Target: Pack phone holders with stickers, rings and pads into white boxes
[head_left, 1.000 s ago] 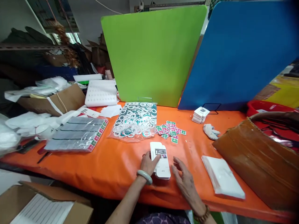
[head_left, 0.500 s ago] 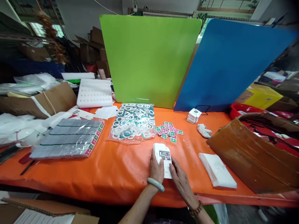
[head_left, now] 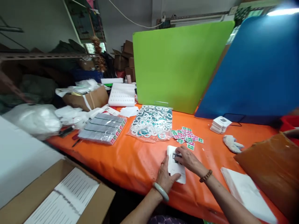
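A small stack of white printed cards (head_left: 175,165) lies on the orange table (head_left: 140,158) in front of me. My left hand (head_left: 166,178), with a pale green bangle on the wrist, rests against the stack's near left edge, thumb on top of it. My right hand (head_left: 188,159), with a brown bead bracelet, lies over the far end of the stack, fingers curled onto the top card. A scatter of green and pink square stickers (head_left: 186,137) sits just beyond the cards.
A clear bag of green-and-white rings (head_left: 151,124) and a bagged sheet of grey pieces (head_left: 102,128) lie to the left. Another card stack (head_left: 220,124), a cloth (head_left: 232,143), white sheets (head_left: 247,194) and brown wrapping (head_left: 271,161) are on the right. Green (head_left: 179,62) and blue (head_left: 257,65) boards stand behind. An open carton (head_left: 58,196) sits near left.
My view has swung to the left. My right hand has moved from beside the card stack up onto its far end; my left hand stays at its near edge.
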`<state>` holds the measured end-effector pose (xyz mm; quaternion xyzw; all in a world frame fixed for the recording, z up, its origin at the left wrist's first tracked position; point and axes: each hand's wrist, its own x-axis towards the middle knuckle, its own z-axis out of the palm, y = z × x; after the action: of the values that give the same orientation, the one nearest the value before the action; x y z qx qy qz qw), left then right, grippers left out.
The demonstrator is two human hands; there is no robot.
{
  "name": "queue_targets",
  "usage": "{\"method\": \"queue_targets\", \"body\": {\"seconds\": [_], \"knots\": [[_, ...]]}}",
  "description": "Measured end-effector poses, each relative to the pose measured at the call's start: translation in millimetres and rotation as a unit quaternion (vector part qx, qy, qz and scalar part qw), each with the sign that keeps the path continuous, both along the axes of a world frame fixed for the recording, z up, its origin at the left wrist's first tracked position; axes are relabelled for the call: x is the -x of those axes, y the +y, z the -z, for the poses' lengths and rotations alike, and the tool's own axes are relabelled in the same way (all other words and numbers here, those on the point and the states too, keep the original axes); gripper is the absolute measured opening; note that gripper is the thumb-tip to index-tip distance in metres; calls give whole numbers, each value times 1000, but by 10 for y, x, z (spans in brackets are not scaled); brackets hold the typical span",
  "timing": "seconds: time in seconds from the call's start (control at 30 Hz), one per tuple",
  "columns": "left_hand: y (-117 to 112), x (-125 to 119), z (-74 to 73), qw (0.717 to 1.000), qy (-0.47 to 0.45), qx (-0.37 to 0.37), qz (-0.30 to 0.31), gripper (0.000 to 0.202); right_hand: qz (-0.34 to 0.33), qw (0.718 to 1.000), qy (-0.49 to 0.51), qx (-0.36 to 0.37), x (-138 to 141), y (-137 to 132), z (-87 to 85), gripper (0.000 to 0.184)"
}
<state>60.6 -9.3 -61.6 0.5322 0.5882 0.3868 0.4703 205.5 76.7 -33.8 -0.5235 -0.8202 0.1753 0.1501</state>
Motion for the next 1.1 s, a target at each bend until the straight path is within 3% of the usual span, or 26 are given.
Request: {"method": "queue_targets", "body": {"seconds": [0.23, 0.4, 0.53, 0.67, 0.8, 0.87, 1.0, 1.1], "knots": [[-72, -13, 84, 999, 14, -3, 28, 102, 10, 995, -29, 95, 42, 248, 1, 19], [-114, -32, 65, 999, 37, -15, 32, 100, 10, 997, -17, 70, 75, 198, -147, 21], [-87, -37, -58, 994, 85, -62, -13, 91, 15, 996, 16, 83, 7, 151, -291, 15], [-40, 3, -255, 985, 99, -138, -36, 64, 28, 993, 64, 91, -42, 58, -479, 8], [-45, 32, -401, 982, 104, -147, -49, 49, 23, 986, 138, 93, 50, -115, -603, 5], [-67, 51, -422, 982, 103, -145, -65, 48, 40, 968, 202, 141, 124, -198, -630, 6], [-133, 119, -418, 982, 101, -133, -83, 44, 9, 899, 327, 290, 247, -316, -649, 15], [-193, 166, -418, 985, 99, -114, -85, 58, -27, 871, 371, 320, 311, -369, -626, 17]]}}
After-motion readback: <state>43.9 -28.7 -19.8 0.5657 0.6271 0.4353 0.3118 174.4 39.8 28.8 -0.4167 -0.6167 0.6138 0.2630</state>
